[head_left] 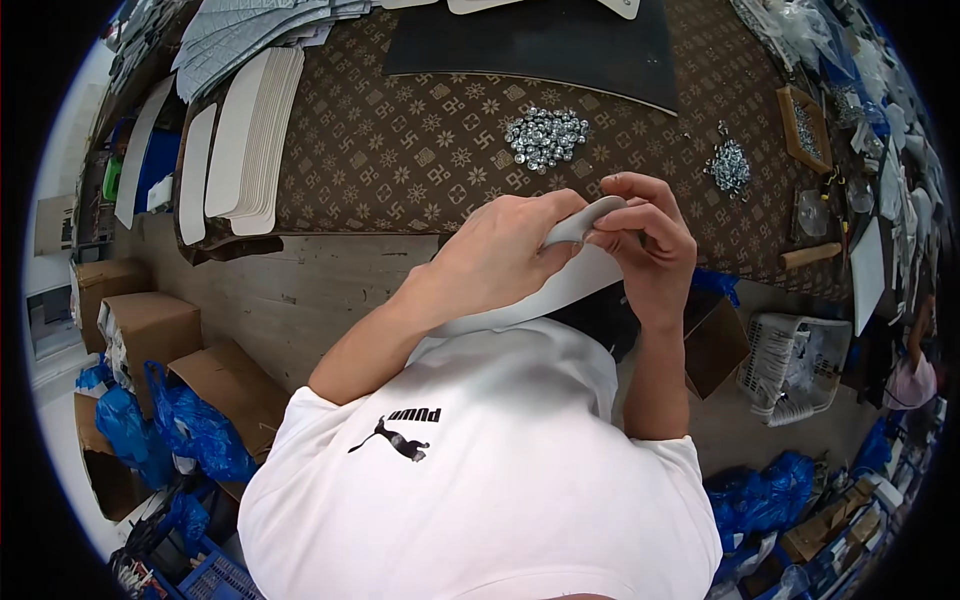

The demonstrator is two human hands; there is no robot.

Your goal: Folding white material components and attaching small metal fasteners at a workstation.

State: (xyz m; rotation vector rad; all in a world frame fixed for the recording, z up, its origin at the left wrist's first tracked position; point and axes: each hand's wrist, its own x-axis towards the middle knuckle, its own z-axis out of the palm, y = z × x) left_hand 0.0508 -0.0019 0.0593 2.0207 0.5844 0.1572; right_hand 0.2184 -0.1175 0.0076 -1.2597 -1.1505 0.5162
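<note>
A long, pale grey-white flexible strip (562, 289) with a rounded end is bent in front of my chest, close to the table's near edge. My left hand (505, 245) is closed round the strip near its curled end. At that end, my right hand (652, 240) pinches with thumb and fingers; whether a small part sits between them is hidden. Just beyond my hands lies a pile of shiny round metal caps (545, 138) on the brown patterned tablecloth (400, 130). Farther right is a smaller heap of metal pieces (728, 166).
Stacked white strips (258, 140) lie at the table's left, with grey sheets (245, 40) behind. A black mat (540, 45) covers the far middle. A wooden tray (803, 125) and wooden handle (812, 255) are right. Boxes (150, 330) and a white basket (795, 365) stand below.
</note>
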